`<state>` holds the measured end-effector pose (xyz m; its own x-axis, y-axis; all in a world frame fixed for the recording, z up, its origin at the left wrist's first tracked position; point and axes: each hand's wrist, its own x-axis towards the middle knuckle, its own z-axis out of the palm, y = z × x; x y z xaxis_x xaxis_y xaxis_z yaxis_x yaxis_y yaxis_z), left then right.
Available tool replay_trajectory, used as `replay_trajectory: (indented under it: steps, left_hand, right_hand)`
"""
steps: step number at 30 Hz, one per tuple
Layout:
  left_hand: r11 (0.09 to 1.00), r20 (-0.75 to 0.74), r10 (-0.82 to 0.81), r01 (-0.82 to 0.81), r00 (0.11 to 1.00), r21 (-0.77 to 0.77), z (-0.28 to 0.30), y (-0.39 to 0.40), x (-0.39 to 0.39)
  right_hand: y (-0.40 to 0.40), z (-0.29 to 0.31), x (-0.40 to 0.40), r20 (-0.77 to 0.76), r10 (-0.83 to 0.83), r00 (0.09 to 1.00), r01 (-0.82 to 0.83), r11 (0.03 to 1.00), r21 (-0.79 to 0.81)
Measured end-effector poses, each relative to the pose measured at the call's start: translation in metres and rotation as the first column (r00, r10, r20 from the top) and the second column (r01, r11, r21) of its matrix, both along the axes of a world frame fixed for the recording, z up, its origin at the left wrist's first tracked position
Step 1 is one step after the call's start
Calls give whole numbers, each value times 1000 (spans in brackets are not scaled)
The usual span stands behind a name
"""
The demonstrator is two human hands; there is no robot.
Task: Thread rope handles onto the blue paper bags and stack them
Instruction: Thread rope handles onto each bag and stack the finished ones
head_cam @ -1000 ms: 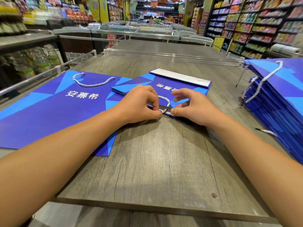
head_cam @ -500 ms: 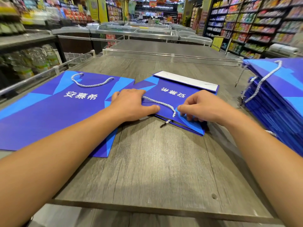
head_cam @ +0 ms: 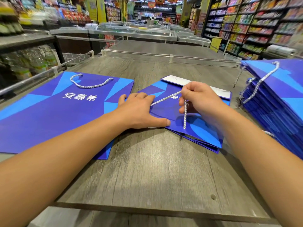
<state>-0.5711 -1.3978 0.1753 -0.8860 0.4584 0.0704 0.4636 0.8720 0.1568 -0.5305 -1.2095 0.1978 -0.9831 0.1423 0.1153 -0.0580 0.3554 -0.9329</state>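
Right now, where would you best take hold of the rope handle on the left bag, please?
Pinch the rope handle at the middle of its loop, coming from above: there it curves clear of the bag, while both ends run into the holes.

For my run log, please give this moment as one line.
left hand: presses middle blue paper bag flat | right hand: pinches rope handle, pulling it up | finished stack: at right
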Motion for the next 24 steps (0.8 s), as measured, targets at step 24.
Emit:
replay_trajectory:
  steps: [24]
  left_hand:
    - [999, 49, -50, 50, 998, 5, 1, -4, 0]
  right_hand:
    - [16, -4, -14, -208, -316, 926, 338, 938, 78]
